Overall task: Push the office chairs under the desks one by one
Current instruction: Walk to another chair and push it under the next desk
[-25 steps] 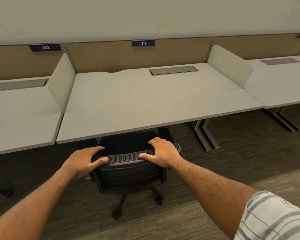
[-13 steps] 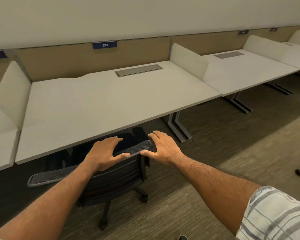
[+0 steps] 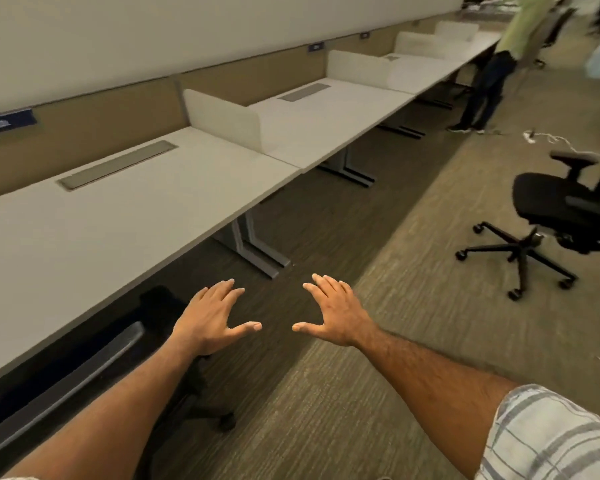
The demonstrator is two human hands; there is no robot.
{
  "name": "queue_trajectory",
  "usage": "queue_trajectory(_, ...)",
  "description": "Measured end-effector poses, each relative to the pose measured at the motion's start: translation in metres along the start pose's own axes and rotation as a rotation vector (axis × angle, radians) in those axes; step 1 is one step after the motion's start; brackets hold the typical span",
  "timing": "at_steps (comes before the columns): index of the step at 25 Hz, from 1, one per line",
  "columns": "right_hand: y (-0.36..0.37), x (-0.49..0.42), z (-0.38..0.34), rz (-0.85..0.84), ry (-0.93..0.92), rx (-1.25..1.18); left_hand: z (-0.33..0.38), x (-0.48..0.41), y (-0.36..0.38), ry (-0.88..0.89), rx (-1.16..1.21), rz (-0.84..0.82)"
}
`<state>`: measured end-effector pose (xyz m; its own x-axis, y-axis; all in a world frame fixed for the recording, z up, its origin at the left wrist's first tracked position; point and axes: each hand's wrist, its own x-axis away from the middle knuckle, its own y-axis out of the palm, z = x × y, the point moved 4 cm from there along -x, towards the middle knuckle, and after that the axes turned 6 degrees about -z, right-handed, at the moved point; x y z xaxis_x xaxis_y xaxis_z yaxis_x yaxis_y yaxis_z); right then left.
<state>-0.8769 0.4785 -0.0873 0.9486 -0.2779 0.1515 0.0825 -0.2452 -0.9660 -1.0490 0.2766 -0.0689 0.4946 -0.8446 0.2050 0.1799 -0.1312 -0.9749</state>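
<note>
Both hands [image 3: 274, 317] have left the mesh-backed chair [image 3: 84, 372] — spread, empty, over ribbed carpet [image 3: 343, 393].

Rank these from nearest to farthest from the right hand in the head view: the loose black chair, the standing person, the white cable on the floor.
From the right hand:
1. Loose black chair, on the carpet to the right.
2. White cable, on the floor beyond the chair.
3. Standing person, far end of the desk row.
</note>
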Motion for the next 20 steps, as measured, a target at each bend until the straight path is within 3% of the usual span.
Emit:
queue_trajectory(4,-0.003,0.054,0.109,0.032,0.129,-0.06,0.097,-0.064,0.011,0.118,-0.08,0.029)
queue_trajectory(11,-0.046,0.162,0.301,0.211,0.394,-0.037,0.318,-0.194,-0.014,0.522,-0.188,0.16)
queue_trajectory(20,-0.092,0.309,0.483,0.41,0.901,0.018,0.602,-0.327,-0.042,0.969,-0.211,0.25)
